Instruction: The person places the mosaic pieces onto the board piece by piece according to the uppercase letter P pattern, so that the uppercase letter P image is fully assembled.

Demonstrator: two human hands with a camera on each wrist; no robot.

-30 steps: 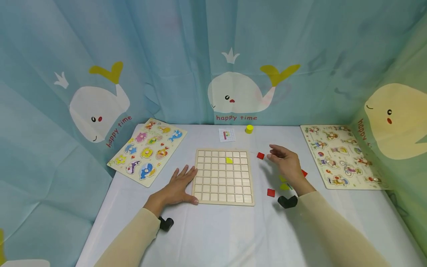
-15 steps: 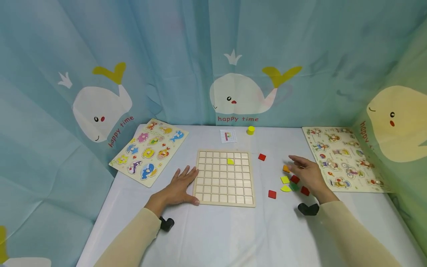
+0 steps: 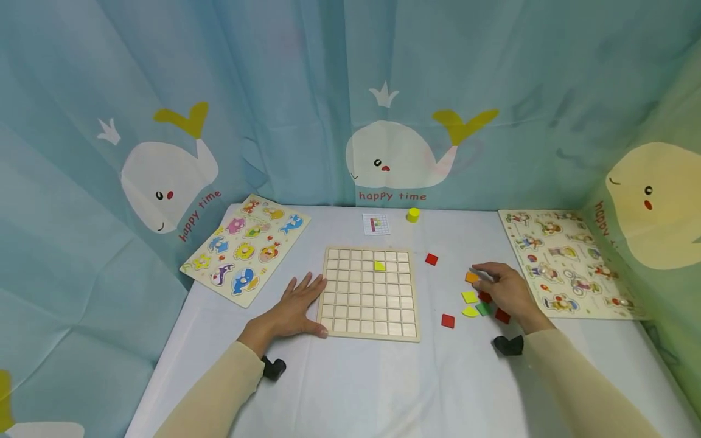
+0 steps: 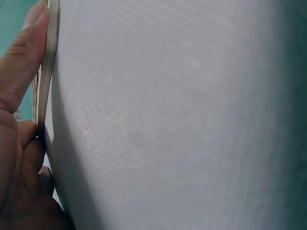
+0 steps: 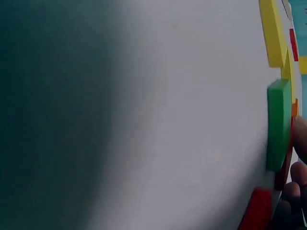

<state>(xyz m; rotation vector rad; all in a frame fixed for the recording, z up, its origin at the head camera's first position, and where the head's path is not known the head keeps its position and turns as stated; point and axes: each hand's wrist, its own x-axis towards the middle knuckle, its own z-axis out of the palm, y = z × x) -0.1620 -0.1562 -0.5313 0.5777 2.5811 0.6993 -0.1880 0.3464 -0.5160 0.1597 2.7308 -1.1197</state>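
My left hand (image 3: pixel 292 310) lies spread at the left edge of a wooden grid board (image 3: pixel 414 292). In the left wrist view its thumb (image 4: pixel 29 52) rests against the board's edge. One yellow tile (image 3: pixel 380 266) sits in a cell near the board's far side. Right of the board, my right hand (image 3: pixel 506 295) is over a loose group of tiles. Its thumb and index finger are apart, on either side of an orange tile (image 3: pixel 471 277). Beside it lie a yellow square (image 3: pixel 469 297), a yellow curved tile (image 3: pixel 470 311), a green tile (image 3: pixel 482 309) and a partly covered red tile (image 3: pixel 484 297).
More red tiles lie around: one (image 3: pixel 431 259) by the board's far right corner, another (image 3: pixel 448 320) nearer. A pattern card (image 3: pixel 376 224) and a yellow cylinder (image 3: pixel 413 215) stand at the back. Picture puzzles flank the table, left (image 3: pixel 246 249) and right (image 3: pixel 566 261).
My right hand has moved right and nearer, away from the far red tile, to the orange tile, lowering its fingers around it. My left hand stays at the board.
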